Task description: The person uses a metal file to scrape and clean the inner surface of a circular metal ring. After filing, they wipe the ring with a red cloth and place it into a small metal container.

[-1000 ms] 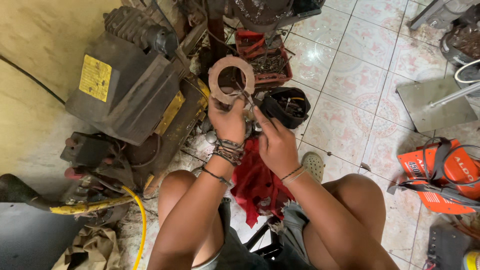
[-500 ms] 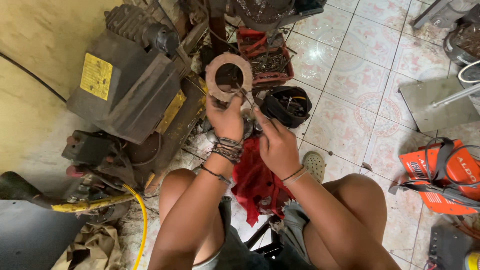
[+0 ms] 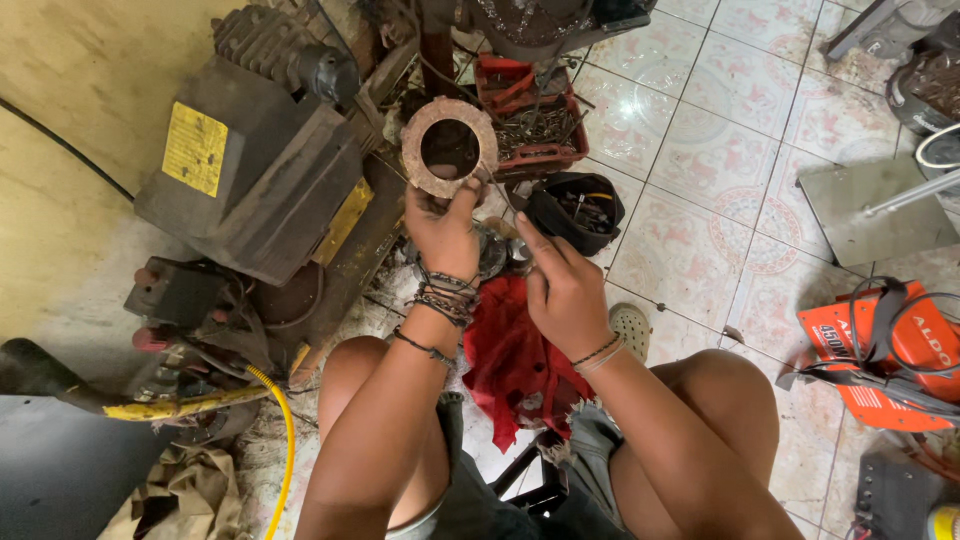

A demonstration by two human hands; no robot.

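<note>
Left hand clamps rusty brown flat metal ring by its lower edge; right hand pinches thin dark metal pick just beside ring

orange machine cut off (right edge), right fingertips hidden

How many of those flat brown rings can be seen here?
1: the brown ring is held up by the left hand, above the red tray of parts. Others may be hidden among the clutter.
</note>
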